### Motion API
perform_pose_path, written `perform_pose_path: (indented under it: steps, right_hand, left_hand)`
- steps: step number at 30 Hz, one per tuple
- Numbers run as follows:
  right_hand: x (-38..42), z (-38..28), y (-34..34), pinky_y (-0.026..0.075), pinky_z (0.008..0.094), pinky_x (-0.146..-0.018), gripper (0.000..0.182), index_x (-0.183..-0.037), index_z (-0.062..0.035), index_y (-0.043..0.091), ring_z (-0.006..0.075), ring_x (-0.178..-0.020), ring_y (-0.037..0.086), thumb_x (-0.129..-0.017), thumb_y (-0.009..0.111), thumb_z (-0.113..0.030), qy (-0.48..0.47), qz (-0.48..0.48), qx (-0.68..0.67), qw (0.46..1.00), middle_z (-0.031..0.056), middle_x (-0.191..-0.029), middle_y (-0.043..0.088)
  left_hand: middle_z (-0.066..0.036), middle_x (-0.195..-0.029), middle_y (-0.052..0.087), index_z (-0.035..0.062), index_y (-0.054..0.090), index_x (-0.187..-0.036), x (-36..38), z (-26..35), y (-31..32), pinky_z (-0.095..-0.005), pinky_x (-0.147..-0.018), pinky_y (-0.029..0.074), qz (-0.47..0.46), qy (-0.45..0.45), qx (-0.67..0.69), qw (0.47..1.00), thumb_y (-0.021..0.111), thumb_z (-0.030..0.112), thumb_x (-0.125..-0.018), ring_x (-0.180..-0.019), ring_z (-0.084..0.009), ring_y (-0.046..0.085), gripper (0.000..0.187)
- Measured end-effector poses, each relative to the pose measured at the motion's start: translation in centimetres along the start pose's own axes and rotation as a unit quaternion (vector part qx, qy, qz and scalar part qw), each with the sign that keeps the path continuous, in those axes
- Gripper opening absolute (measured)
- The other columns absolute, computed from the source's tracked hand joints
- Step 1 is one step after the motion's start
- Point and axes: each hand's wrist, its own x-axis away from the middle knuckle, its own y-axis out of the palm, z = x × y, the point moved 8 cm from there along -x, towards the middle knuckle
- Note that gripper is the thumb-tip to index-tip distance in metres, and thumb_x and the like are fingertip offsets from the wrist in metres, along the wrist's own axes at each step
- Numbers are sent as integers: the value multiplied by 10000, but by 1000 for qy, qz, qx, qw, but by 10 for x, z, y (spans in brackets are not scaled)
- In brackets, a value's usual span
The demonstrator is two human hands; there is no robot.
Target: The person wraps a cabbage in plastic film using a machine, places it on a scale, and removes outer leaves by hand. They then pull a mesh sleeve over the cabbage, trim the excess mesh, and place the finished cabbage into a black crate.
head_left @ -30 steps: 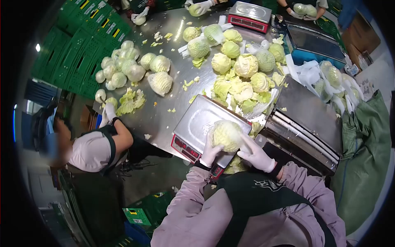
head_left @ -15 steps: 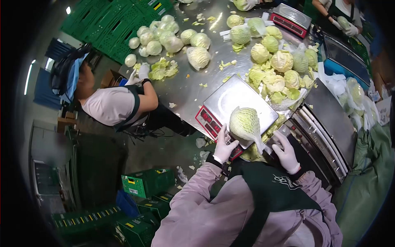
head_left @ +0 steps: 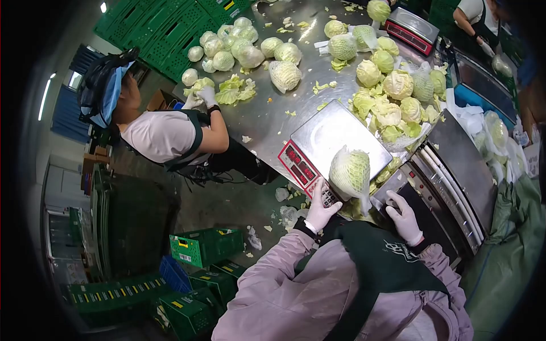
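Observation:
A cabbage in a white foam net (head_left: 350,173) rests on the near part of the metal pan of a red scale (head_left: 341,133). My left hand (head_left: 323,209), gloved in white, is at the scale's keypad (head_left: 329,197), its fingers apart and holding nothing. To the right of the cabbage, my right hand (head_left: 405,217) is over the edge of a wrapping machine (head_left: 441,187), fingers curled loosely apart with nothing visible in them. The net's gathered tail hangs over the scale's near edge between my hands.
Loose cabbages and leaves (head_left: 392,96) lie behind the scale. More cabbages (head_left: 227,48) are at the far left of the metal table (head_left: 267,113), beside a co-worker (head_left: 165,133) handling one. A second scale (head_left: 412,28) stands at the back. Green crates (head_left: 205,247) sit on the floor.
The view has shifted slightly. My left hand's fingers have moved over the keypad, and my right hand's fingers have curled more. The co-worker at the left now has a cabbage in hand.

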Motion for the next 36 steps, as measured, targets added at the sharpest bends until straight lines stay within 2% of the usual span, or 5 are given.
perform_pose_path:
  steps: [11, 14, 21, 31, 36]
  right_hand:
    - [-54, 33, 38, 411, 337, -1012, 657, -1415, 18, 343, 259, -1238, 488, -866, 662, -152, -23, -50, 31, 998, 186, -1371, 462]
    - [-48, -6, 61, 394, 357, -1029, 830, -1465, 55, 177, 284, -1289, 443, -854, 686, -186, 14, -132, -97, 986, 245, -1445, 351]
    - [-36, -25, -6, 468, 220, -823, 267, -1183, -4, 578, 94, -879, 610, -969, 539, -159, 65, -10, -230, 971, 45, -994, 652]
    - [-21, -84, -48, 387, 351, -1016, 256, -1102, -29, 658, 247, -1160, 535, -910, 613, -193, -97, 69, -35, 992, 119, -1165, 627]
    - [21, -157, -38, 474, 399, -818, 153, -937, -73, 698, 296, -919, 600, -811, 613, -87, -274, 61, 139, 950, 101, -913, 640]
  left_hand:
    - [-236, -1364, 391, -31, 68, -1466, -52, 23, 15, -355, -993, 428, 110, -18, 45, 993, 768, 113, -772, -1202, -269, 481, 996]
    - [-181, -1294, 490, -37, 298, -1394, -71, 19, 19, -335, -966, 444, 19, -36, 102, 994, 729, 93, -793, -1154, -233, 516, 752]
    - [-164, -1384, 461, -9, 289, -1435, -48, 30, 39, -403, -1064, 383, -197, -144, 366, 898, 596, 259, -841, -1264, -269, 471, 721]
    - [-165, -1380, 469, 8, 317, -1428, -23, 31, 132, -425, -1047, 403, -350, -247, 360, 829, 620, 425, -857, -1241, -276, 491, 769]
    - [-161, -1491, 313, 45, 224, -1481, -8, 60, 177, -433, -1135, 279, -440, -202, 327, 812, 438, 692, -859, -1370, -295, 331, 923]
